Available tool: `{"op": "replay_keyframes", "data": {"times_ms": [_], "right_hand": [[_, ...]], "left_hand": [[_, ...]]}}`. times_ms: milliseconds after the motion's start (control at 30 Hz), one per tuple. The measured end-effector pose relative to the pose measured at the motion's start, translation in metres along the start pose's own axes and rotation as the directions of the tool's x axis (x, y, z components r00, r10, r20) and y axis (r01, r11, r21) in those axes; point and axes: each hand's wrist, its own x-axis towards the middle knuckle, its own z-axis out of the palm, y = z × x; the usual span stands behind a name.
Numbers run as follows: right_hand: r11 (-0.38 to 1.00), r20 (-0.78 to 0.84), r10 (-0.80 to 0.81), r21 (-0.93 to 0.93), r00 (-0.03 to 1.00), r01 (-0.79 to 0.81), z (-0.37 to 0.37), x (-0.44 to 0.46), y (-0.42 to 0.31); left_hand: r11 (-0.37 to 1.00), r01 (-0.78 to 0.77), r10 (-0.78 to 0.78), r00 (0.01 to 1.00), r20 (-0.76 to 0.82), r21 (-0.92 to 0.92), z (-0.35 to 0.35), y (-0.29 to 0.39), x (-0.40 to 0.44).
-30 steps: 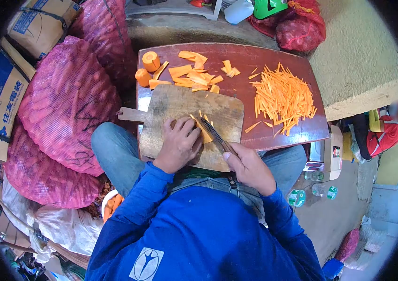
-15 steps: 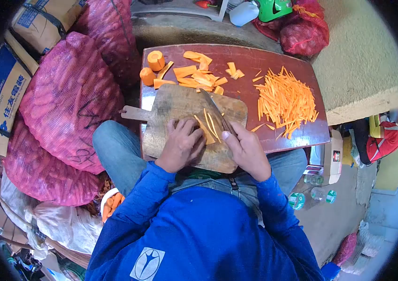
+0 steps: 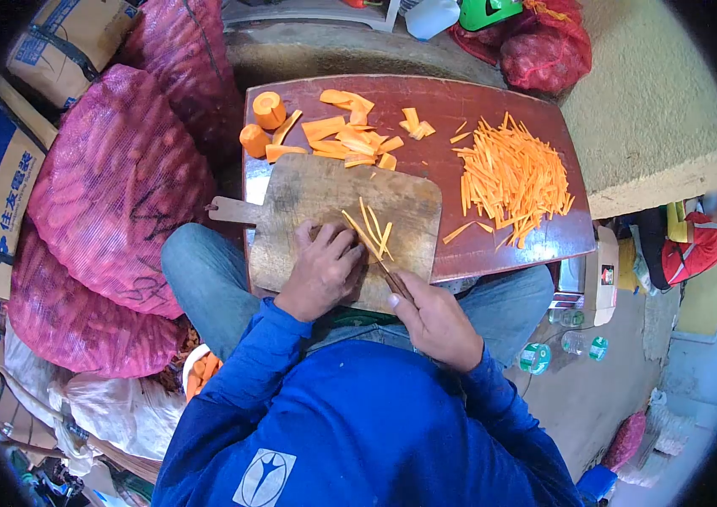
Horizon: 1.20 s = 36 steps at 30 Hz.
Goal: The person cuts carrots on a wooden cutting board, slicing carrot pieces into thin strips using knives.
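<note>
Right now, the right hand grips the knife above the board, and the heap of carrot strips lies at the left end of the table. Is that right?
Not quite: the heap of carrot strips lies at the right end of the table, as the head view shows. The right hand does grip the knife above the board.

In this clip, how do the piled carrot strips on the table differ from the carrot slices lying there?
The strips are thin and narrow; the slices are broader and flat. The strips mostly form one dense heap to the right of the board; the slices lie more loosely beyond its far edge. Both are orange and rest on the table.
</note>
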Motion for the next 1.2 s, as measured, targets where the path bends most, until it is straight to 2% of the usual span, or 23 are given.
{"op": "replay_keyframes", "data": {"times_ms": [33, 167, 233, 267, 367, 433, 467, 500, 533, 600, 633, 667, 700, 800, 1033, 1100, 1133, 1200], "right_hand": [[0.997, 0.042, 0.059, -0.042, 0.997, -0.057, -0.002, 0.000, -0.003], [0.991, 0.062, 0.049, -0.128, 0.997, -0.040, -0.004, 0.009, -0.005], [0.972, 0.156, 0.178, -0.181, 0.972, -0.149, -0.006, 0.017, -0.009], [0.971, 0.154, 0.184, -0.180, 0.971, -0.155, -0.004, 0.018, -0.010], [0.977, 0.110, 0.152, -0.166, 0.982, -0.132, 0.001, 0.021, -0.003], [0.997, -0.004, -0.061, -0.053, 0.998, 0.060, 0.004, 0.020, 0.016], [0.997, -0.008, -0.062, -0.048, 0.998, 0.061, -0.006, 0.021, 0.022], [0.963, 0.120, 0.156, 0.202, 0.980, -0.178, -0.024, 0.027, 0.026], [0.817, 0.294, 0.320, 0.396, 0.901, -0.419, -0.035, 0.031, 0.029], [0.834, 0.287, 0.307, 0.379, 0.907, -0.402, -0.035, 0.032, 0.026], [0.949, 0.183, 0.171, 0.232, 0.968, -0.212, -0.029, 0.028, 0.016], [0.998, 0.099, 0.007, 0.060, 0.995, -0.013, -0.022, 0.026, 0.009], [0.998, 0.032, -0.067, 0.006, 0.997, 0.067, -0.015, 0.023, 0.006], [0.998, 0.030, 0.019, 0.052, 0.999, -0.020, -0.010, 0.022, -0.004], [0.999, 0.019, 0.025, 0.025, 1.000, -0.025, -0.004, 0.023, 0.007], [0.994, 0.059, 0.099, 0.038, 0.993, -0.102, -0.007, 0.023, 0.004], [0.994, 0.063, 0.099, 0.037, 0.993, -0.102, -0.006, 0.024, 0.005], [0.998, 0.016, -0.001, 0.063, 1.000, 0.000, -0.004, 0.024, 0.009]], "left_hand": [[1.000, -0.001, 0.001, 1.000, 0.003, 0.009, 0.000, 0.000, 0.001], [1.000, 0.021, -0.021, 0.999, 0.044, 0.012, -0.003, 0.002, 0.003], [1.000, 0.030, -0.030, 0.999, 0.031, 0.006, -0.004, 0.004, 0.004], [1.000, 0.028, -0.028, 0.999, 0.034, 0.001, -0.005, 0.004, 0.004], [1.000, 0.021, -0.021, 1.000, 0.023, 0.004, -0.006, 0.006, 0.007], [0.999, 0.046, -0.046, 0.999, -0.004, -0.011, -0.002, 0.006, 0.005], [0.999, 0.042, -0.042, 0.999, 0.000, -0.007, 0.000, 0.005, 0.003], [0.999, 0.045, -0.044, 0.999, -0.023, 0.009, 0.004, 0.004, 0.001], [0.999, 0.048, -0.047, 0.998, -0.050, 0.024, 0.005, 0.003, 0.001], [0.998, 0.053, -0.051, 0.998, -0.047, 0.040, 0.004, 0.003, 0.003], [0.997, 0.055, -0.054, 0.998, -0.031, 0.046, 0.002, 0.005, 0.001], [0.997, 0.060, -0.058, 0.998, -0.032, 0.049, 0.002, 0.005, 0.000], [0.998, 0.057, -0.056, 0.997, -0.044, 0.031, 0.002, 0.005, 0.001], [0.999, 0.053, -0.053, 0.997, -0.048, 0.007, 0.002, 0.005, 0.001], [0.997, 0.071, -0.071, 0.997, 0.007, 0.016, 0.001, 0.003, -0.001], [0.998, 0.070, -0.070, 0.998, -0.007, 0.002, 0.000, 0.004, 0.000], [0.998, 0.064, -0.064, 0.998, -0.017, -0.012, 0.000, 0.004, 0.000], [0.997, 0.070, -0.070, 0.997, -0.016, -0.013, 0.001, 0.003, -0.001]]}}
